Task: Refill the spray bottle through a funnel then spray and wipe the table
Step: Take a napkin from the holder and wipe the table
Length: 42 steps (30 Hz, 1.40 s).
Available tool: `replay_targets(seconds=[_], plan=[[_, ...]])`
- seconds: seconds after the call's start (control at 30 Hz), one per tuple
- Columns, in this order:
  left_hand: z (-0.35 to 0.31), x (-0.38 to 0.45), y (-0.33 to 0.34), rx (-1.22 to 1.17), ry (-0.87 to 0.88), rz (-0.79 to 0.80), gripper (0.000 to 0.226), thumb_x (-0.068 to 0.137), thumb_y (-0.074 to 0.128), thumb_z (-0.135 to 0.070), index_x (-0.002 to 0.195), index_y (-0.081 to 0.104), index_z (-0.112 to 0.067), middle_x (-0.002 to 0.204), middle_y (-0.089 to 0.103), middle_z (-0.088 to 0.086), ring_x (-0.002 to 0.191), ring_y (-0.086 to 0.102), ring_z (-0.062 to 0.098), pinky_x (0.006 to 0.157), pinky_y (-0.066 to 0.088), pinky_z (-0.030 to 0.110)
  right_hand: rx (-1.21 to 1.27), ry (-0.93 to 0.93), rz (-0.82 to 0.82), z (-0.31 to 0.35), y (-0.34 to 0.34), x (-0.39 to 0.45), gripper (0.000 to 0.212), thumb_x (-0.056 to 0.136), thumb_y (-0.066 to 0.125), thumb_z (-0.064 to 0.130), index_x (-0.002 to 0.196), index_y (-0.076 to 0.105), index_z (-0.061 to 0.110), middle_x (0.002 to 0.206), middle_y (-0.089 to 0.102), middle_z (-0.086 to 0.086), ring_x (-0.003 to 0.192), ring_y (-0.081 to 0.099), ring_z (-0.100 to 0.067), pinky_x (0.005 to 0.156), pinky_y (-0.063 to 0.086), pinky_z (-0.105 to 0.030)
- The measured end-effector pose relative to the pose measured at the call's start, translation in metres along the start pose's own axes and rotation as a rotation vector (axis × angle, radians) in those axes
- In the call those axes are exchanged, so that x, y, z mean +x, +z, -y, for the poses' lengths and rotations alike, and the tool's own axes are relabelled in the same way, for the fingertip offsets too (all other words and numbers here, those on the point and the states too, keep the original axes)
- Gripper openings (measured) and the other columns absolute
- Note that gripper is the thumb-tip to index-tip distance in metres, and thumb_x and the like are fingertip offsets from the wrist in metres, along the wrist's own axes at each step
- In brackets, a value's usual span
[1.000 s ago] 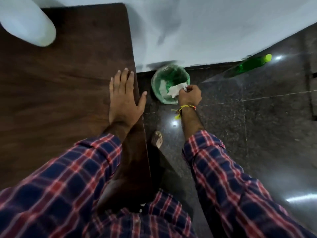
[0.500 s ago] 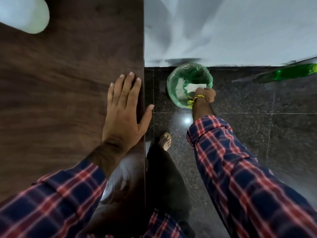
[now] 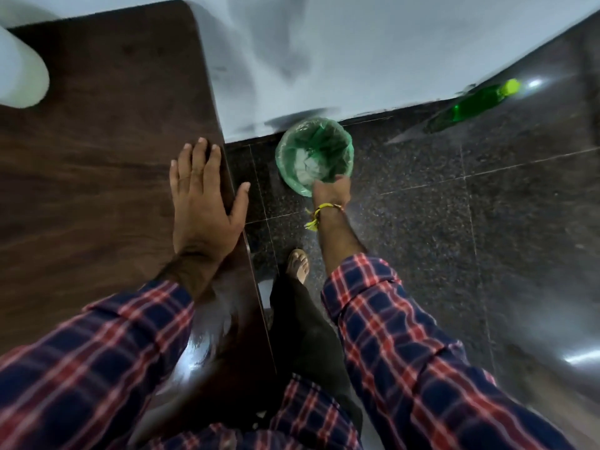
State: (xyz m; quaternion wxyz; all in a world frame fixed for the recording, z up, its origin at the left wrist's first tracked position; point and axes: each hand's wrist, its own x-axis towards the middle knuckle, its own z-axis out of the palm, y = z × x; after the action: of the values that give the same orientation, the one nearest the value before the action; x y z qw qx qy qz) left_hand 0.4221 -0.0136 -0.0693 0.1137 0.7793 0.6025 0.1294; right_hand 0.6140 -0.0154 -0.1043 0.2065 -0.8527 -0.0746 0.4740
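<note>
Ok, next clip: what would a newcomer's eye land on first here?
Probably the small bin with its green liner on the dark floor by the wall, white crumpled paper inside and the right hand at its near rim. Next, the left hand flat on the brown table edge.

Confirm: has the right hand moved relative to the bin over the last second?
Yes. The right hand went from the green-lined bin's right rim round to its near rim.
</note>
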Motion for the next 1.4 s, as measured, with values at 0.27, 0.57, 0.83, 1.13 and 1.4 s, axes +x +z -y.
replay_targets(seconds=[0.27, 0.57, 0.83, 1.13, 1.4], plan=[[0.004, -0.003, -0.012, -0.109, 0.015, 0.071, 0.053, 0.100, 0.042, -0.035, 0.144, 0.043, -0.005, 0.154, 0.035, 0.017, 0.146, 0.025, 0.035, 0.120, 0.013, 0.052, 0.174, -0.376, -0.194, -0.011, 0.024, -0.090, 0.034, 0.086, 0.064, 0.006, 0.119, 0.057, 0.007, 0.104, 0.069, -0.011, 0.097, 0.067, -0.026, 0.084, 0.053, -0.028], [0.105, -0.115, -0.089, -0.181, 0.104, 0.023, 0.031, 0.097, 0.051, -0.022, 0.123, 0.063, -0.011, 0.126, 0.065, 0.009, 0.123, 0.057, 0.025, 0.115, 0.026, 0.046, -0.019, -0.695, -0.425, -0.050, 0.105, -0.218, 0.034, 0.094, 0.060, 0.030, 0.071, 0.063, 0.006, 0.075, 0.066, -0.015, 0.076, 0.061, -0.033, 0.070, 0.044, -0.038], [0.313, -0.177, -0.198, -0.092, -0.127, 0.125, 0.029, 0.103, 0.041, -0.029, 0.119, 0.063, -0.019, 0.109, 0.070, 0.005, 0.107, 0.062, 0.025, 0.097, 0.039, 0.040, -0.210, -0.665, -0.229, -0.052, 0.238, -0.322, 0.022, 0.096, 0.055, 0.025, 0.096, 0.070, 0.009, 0.101, 0.073, -0.012, 0.100, 0.065, -0.034, 0.081, 0.045, -0.034], [0.404, -0.192, -0.235, -0.073, -0.280, 0.349, 0.042, 0.104, 0.035, -0.034, 0.142, 0.046, -0.020, 0.145, 0.049, 0.003, 0.133, 0.045, 0.022, 0.111, 0.032, 0.041, -0.481, -0.718, -0.051, -0.047, 0.309, -0.368, 0.026, 0.098, 0.052, 0.026, 0.115, 0.062, 0.008, 0.116, 0.067, -0.018, 0.114, 0.058, -0.040, 0.092, 0.045, -0.039], [0.407, -0.192, -0.248, -0.073, -0.271, 0.545, 0.052, 0.103, 0.041, -0.034, 0.152, 0.032, -0.019, 0.160, 0.027, 0.003, 0.147, 0.025, 0.019, 0.119, 0.023, 0.041, -0.787, -0.762, -0.026, -0.043, 0.313, -0.365, 0.034, 0.098, 0.052, 0.031, 0.122, 0.053, 0.007, 0.118, 0.065, -0.024, 0.112, 0.059, -0.043, 0.089, 0.047, -0.041]])
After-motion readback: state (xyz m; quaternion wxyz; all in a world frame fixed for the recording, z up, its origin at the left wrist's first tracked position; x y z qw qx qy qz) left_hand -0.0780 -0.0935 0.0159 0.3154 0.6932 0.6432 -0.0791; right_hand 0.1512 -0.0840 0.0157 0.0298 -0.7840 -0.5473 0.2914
